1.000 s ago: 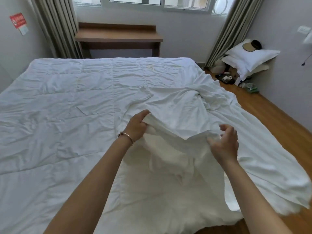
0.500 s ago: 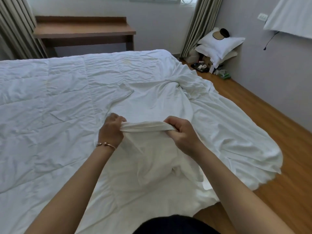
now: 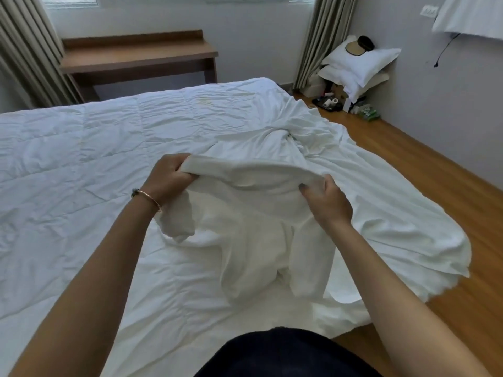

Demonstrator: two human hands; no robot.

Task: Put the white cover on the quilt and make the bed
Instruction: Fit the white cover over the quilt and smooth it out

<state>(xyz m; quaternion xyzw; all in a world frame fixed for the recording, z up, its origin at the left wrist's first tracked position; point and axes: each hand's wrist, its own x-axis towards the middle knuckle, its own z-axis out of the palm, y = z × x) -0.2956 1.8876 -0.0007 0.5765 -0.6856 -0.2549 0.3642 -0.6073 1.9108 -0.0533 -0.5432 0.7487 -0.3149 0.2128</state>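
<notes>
Left hand (image 3: 170, 174) and right hand (image 3: 325, 200) gripping a raised fold of white cover (image 3: 255, 172) at frame centre, quilt (image 3: 81, 159) spread at left

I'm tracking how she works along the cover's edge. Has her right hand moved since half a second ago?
Yes. The right hand has slid rightward along the white cover, away from the left hand.

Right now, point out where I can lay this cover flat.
Free: the flat quilt left of your left hand, and its far stretch toward the desk. Crowded: right of your right hand, where the bunched cover spills over the bed edge.
</notes>
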